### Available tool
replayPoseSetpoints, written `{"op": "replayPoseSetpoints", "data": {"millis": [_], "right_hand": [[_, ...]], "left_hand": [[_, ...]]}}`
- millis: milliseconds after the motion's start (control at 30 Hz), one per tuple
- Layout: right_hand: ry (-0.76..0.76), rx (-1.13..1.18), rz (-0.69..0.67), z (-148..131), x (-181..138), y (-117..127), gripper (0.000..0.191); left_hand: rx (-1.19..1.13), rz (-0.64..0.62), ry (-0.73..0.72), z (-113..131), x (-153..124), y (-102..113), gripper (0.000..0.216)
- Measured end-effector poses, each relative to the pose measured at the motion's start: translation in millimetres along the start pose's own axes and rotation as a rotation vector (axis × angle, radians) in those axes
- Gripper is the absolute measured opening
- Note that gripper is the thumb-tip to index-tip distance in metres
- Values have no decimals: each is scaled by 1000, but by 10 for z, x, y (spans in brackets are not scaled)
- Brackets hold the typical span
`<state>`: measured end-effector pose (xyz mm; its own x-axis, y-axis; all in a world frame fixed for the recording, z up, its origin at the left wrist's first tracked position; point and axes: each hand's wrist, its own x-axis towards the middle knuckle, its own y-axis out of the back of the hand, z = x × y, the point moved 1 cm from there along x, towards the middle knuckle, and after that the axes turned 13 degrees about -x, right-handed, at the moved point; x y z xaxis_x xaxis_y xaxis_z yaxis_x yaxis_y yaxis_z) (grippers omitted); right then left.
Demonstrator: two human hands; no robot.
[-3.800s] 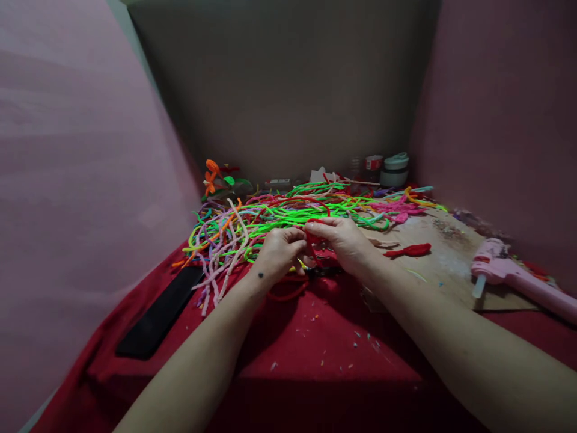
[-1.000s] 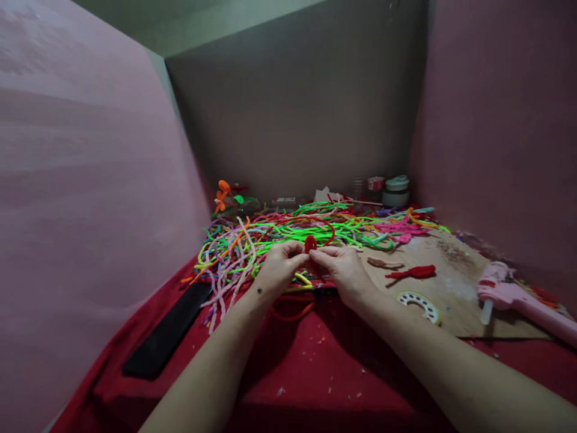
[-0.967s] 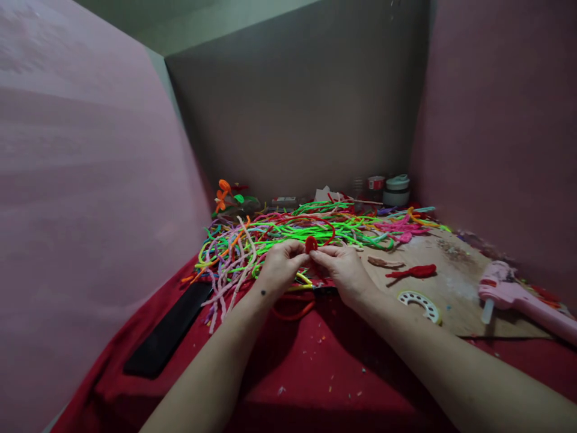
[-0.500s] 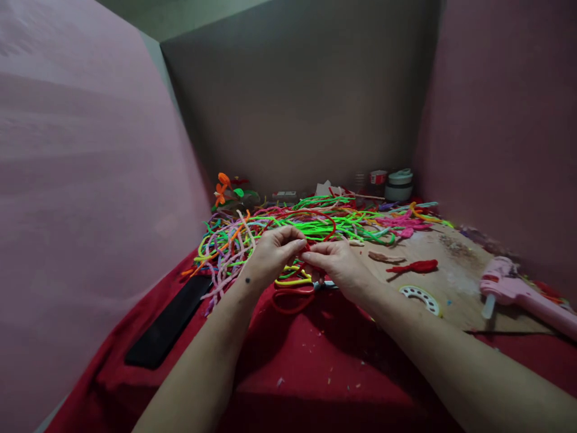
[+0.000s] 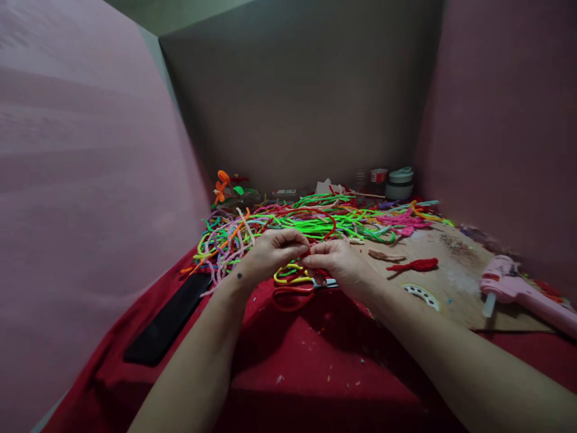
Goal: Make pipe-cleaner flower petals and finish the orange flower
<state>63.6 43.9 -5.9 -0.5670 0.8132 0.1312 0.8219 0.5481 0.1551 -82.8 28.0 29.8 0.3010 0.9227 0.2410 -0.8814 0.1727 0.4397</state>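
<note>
My left hand (image 5: 274, 255) and my right hand (image 5: 336, 261) meet in the middle, thumbs and forefingers pinched together. Between their fingertips they hold a red pipe cleaner (image 5: 321, 275), mostly hidden by the fingers. Just below my hands lies a pair of scissors (image 5: 293, 290) with a red and a yellow handle, its blades partly under my right hand. Beyond the fingers spreads a heap of pipe cleaners (image 5: 311, 228) in green, pink, purple, orange and other colours.
A black phone-like slab (image 5: 167, 322) lies at left on the red cloth (image 5: 288, 373). On the board (image 5: 433, 273) at right are a red bundle (image 5: 419, 264), a brown piece (image 5: 386, 257), a white holed ring (image 5: 421, 296) and a pink glue gun (image 5: 507, 285). Orange flowers (image 5: 220, 191) stand behind.
My left wrist has shifted slightly left and turned a little. Both hands keep their pinch on the red pipe cleaner, and more of the scissors shows beneath them.
</note>
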Motion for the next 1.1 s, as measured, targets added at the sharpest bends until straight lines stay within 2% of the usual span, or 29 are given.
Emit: {"op": "replayPoseSetpoints", "data": {"millis": [133, 200, 400, 600, 767, 867, 1033, 1100], "right_hand": [[-37, -78, 15, -5, -10, -13, 23], [-33, -52, 21, 2, -3, -11, 24], [-12, 69, 44, 29, 34, 26, 20], [-1, -1, 89, 24, 35, 17, 23], [39, -129, 129, -16, 11, 14, 22], [38, -131, 162, -23, 10, 17, 19], [34, -159, 197, 20, 21, 14, 21], [64, -219, 215, 34, 18, 10, 23]], "left_hand": [[186, 39, -59, 6, 3, -14, 12], [172, 65, -50, 4, 5, -25, 12], [-414, 84, 176, -49, 4, -42, 21], [-627, 240, 221, -143, 32, -136, 23], [-882, 209, 277, -169, 55, -183, 24], [-823, 220, 269, -151, 52, -150, 24], [-550, 260, 247, -113, 36, -111, 25], [-590, 247, 256, -112, 37, -125, 26]]}}
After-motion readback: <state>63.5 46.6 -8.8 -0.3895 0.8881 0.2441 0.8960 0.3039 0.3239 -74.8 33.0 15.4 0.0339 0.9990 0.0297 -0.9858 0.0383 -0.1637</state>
